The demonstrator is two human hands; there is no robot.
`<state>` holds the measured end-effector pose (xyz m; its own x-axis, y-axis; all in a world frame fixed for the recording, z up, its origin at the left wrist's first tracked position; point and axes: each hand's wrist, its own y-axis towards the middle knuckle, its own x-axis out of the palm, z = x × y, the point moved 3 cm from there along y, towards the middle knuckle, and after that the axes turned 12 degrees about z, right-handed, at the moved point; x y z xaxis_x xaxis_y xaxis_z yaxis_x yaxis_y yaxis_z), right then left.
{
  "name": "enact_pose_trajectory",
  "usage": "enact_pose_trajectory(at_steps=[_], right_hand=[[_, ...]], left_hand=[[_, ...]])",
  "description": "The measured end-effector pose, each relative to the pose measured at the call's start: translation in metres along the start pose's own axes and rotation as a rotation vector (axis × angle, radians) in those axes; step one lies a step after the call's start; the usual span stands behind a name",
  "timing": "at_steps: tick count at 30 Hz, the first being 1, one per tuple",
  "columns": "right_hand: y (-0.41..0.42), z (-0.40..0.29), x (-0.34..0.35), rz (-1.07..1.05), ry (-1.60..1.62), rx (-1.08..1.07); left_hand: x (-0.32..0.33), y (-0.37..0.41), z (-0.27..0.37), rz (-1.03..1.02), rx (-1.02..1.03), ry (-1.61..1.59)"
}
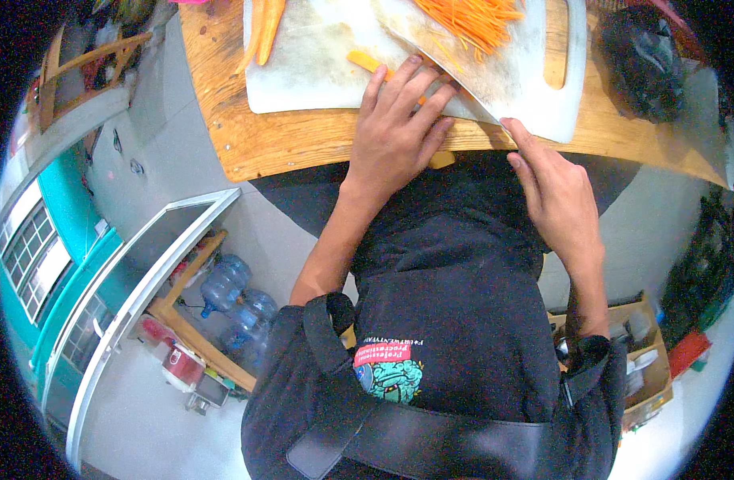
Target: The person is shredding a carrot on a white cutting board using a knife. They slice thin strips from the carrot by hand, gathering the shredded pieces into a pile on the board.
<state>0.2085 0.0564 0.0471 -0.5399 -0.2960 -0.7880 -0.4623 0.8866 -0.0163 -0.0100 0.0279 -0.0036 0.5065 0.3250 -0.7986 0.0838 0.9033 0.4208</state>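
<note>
My right hand (559,192) grips a kitchen knife (470,95), its index finger stretched along the back near the handle. The blade runs diagonally up and left over a white plastic cutting board (310,84). Close beside the blade, my left hand (400,123) presses down on a carrot slice (362,60), fingers spread across it. Part of that slice is hidden under the fingers. Beyond the knife lies a pile of thin carrot strips (472,24). Longer peeled carrot pieces (265,30) rest at the board's upper left, cut off by the frame's edge.
The board lies on a wooden table (223,114) whose near edge meets my body. A black plastic bag (640,66) sits on the right. Large blue water bottles (229,282) stand on the floor at left, near a white-framed door (157,264). A box of items (643,354) is at lower right.
</note>
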Motion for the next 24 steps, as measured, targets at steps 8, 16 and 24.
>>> enact_pose_trajectory(at_steps=[8,16,24], right_hand=[[-0.007,-0.007,-0.011,-0.154,-0.108,0.040],[-0.013,-0.010,-0.013,-0.227,-0.129,0.055],[-0.012,-0.013,-0.020,-0.313,-0.130,0.091]], left_hand=[[-0.003,0.004,0.005,-0.046,0.013,0.001],[-0.006,0.010,0.006,-0.101,0.019,-0.069],[-0.011,0.012,0.000,-0.132,0.058,-0.047]])
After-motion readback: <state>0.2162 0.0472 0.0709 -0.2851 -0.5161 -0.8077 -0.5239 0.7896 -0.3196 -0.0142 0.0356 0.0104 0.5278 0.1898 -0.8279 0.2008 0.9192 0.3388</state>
